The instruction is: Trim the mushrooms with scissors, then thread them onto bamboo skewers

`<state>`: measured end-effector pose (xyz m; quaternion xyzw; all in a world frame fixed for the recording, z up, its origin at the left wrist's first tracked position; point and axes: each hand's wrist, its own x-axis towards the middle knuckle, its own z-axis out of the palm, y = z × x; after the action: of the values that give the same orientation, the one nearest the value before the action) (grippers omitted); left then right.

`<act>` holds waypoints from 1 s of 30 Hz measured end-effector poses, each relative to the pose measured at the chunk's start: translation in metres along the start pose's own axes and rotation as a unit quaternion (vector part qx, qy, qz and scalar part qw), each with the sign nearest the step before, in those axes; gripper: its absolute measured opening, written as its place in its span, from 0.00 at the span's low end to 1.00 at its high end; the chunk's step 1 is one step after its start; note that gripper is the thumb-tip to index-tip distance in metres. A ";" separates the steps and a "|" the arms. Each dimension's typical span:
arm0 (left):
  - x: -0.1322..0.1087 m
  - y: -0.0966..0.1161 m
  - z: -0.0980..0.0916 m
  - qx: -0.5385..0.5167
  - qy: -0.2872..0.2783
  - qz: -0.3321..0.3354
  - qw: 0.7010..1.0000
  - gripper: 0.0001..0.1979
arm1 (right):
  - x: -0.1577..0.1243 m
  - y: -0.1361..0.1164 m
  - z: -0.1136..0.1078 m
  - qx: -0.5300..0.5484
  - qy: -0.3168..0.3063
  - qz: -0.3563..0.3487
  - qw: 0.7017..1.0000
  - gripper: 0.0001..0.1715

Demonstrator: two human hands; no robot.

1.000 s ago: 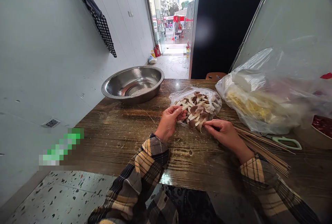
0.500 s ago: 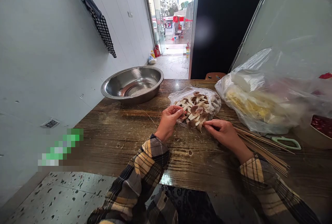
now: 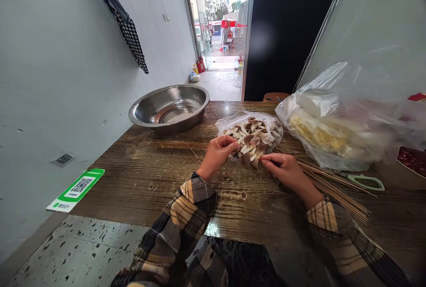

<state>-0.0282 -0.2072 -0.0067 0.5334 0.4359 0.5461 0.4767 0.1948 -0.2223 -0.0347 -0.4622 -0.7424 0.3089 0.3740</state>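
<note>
Mushrooms [image 3: 255, 139] heaped in the bag [image 3: 229, 121]; your left hand [image 3: 214, 157] pinches some, your right hand [image 3: 285, 169] one at the bag's near edge. Sticks [image 3: 336, 193] loose, right of bag. Judged early: bulk appears undone.

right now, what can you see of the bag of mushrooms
The bag of mushrooms is clear plastic, lying open on the wooden table, between the metal basin and a larger plastic bag. Mushrooms with grey-brown caps and pale stems fill it and crowd its near side. The left hand and right hand appear to pinch mushrooms there; contact with the plastic is unclear.
</note>
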 end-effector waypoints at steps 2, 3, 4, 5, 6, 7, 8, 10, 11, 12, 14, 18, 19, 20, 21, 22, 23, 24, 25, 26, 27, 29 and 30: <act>0.000 0.000 -0.001 0.010 -0.019 0.002 1.000 0.10 | 0.000 -0.001 0.000 0.014 -0.006 0.009 1.000 0.17; 0.000 0.001 -0.001 0.016 -0.028 0.004 0.999 0.09 | 0.000 -0.001 0.000 0.019 -0.007 0.011 1.000 0.17; 0.000 0.001 -0.001 0.023 -0.037 0.007 0.999 0.09 | 0.000 -0.001 0.000 0.024 -0.008 0.012 1.000 0.17; 0.000 0.002 -0.001 0.028 -0.044 0.008 0.999 0.10 | 0.000 -0.001 0.001 0.030 -0.011 0.015 0.999 0.17; -0.001 0.003 -0.001 0.028 -0.051 0.007 0.998 0.10 | -0.001 -0.001 0.001 0.036 -0.014 0.019 0.999 0.17; -0.001 0.004 -0.001 0.020 -0.056 0.003 0.998 0.11 | -0.001 -0.001 0.001 0.043 -0.017 0.026 0.999 0.18; -0.002 0.005 -0.001 0.005 -0.059 -0.005 0.998 0.12 | -0.001 -0.001 0.001 0.051 -0.019 0.033 0.998 0.18; -0.002 0.005 -0.002 -0.039 -0.055 -0.030 0.997 0.14 | -0.001 -0.001 0.002 0.062 -0.019 0.042 0.997 0.18; -0.002 0.005 -0.002 -0.061 -0.049 -0.043 0.996 0.16 | -0.001 -0.001 0.002 0.065 -0.017 0.042 0.997 0.18; -0.003 0.004 -0.002 -0.079 -0.043 -0.056 0.994 0.17 | -0.001 -0.001 0.002 0.066 -0.016 0.040 0.997 0.18; -0.003 0.003 -0.002 -0.104 -0.038 -0.077 0.991 0.19 | -0.001 -0.001 0.002 0.069 -0.021 0.034 0.997 0.18; -0.003 -0.002 0.000 -0.127 -0.044 -0.104 0.985 0.19 | -0.001 0.001 0.002 0.070 -0.029 0.027 0.997 0.18; -0.003 -0.002 0.002 -0.129 -0.043 -0.107 0.985 0.19 | -0.001 0.001 0.002 0.070 -0.029 0.027 0.997 0.18; -0.003 -0.003 0.003 -0.131 -0.042 -0.108 0.985 0.18 | -0.001 0.001 0.002 0.069 -0.030 0.026 0.997 0.19; -0.004 -0.004 0.005 -0.134 -0.039 -0.109 0.984 0.17 | -0.001 0.002 0.002 0.070 -0.032 0.026 0.997 0.19; -0.004 -0.004 0.006 -0.138 -0.036 -0.110 0.984 0.16 | -0.001 0.002 0.002 0.072 -0.033 0.025 0.997 0.19; -0.004 -0.005 0.008 -0.143 -0.033 -0.111 0.983 0.16 | -0.001 0.002 0.002 0.075 -0.035 0.025 0.996 0.19; -0.004 -0.005 0.008 -0.148 -0.030 -0.113 0.982 0.15 | -0.001 0.002 0.003 0.078 -0.037 0.027 0.996 0.19; -0.004 -0.006 0.009 -0.152 -0.027 -0.113 0.982 0.15 | -0.001 0.001 0.003 0.083 -0.040 0.030 0.995 0.19; -0.004 -0.007 0.010 -0.152 -0.026 -0.111 0.982 0.15 | -0.001 0.001 0.003 0.089 -0.044 0.035 0.994 0.19; -0.004 -0.007 0.010 -0.151 -0.024 -0.107 0.982 0.14 | -0.001 0.001 0.003 0.095 -0.048 0.042 0.993 0.20; -0.005 -0.008 0.011 -0.144 -0.023 -0.098 0.984 0.14 | -0.001 0.001 0.003 0.107 -0.055 0.058 0.991 0.20; -0.005 -0.008 0.012 -0.142 -0.025 -0.095 0.985 0.14 | -0.001 0.001 0.003 0.112 -0.057 0.064 0.990 0.20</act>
<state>-0.0163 -0.2108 -0.0151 0.4299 0.3906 0.5409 0.6083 0.1937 -0.2234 -0.0375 -0.4456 -0.6918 0.4396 0.3600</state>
